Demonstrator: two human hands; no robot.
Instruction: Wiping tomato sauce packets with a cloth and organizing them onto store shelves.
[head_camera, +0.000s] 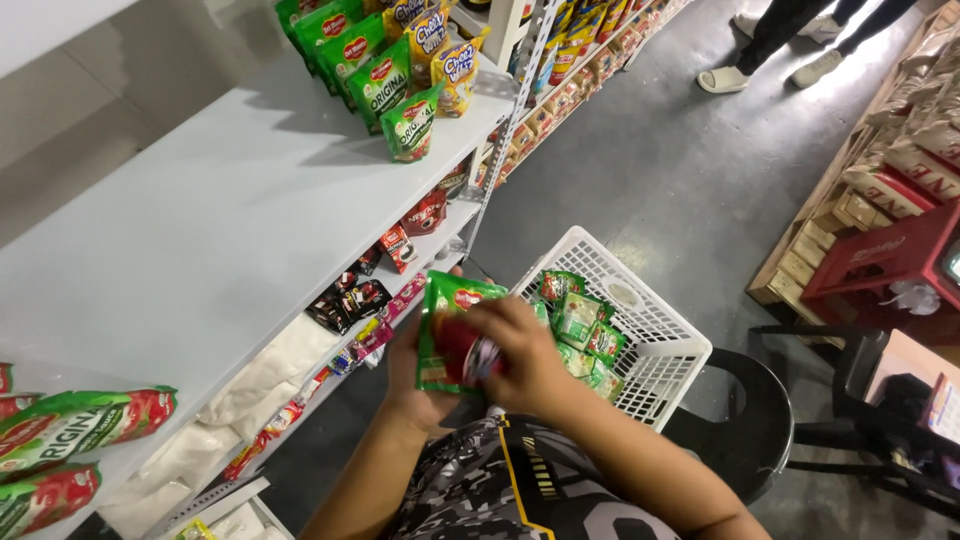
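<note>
Gripped green-and-red foil sauce pouch (448, 320) in both hands, left hand (412, 372) half hidden, right hand (520, 355) clasped across, beside white steel shelf (200, 230), over grey concrete floor (640, 170).

- We note the right hand (520, 358) covers the lower front of the pouch (450, 325); left hand (415, 375) mostly hidden behind it.
- Pouches at left (70, 430) are cut by the frame edge.
- A bystander's feet (770, 65) show; body cropped at top.
- Lower-shelf packets (345, 300) too small to identify.

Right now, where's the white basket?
In the head view, the white basket sits on a black stool, right of the person's hands, holding green pouches.
</note>
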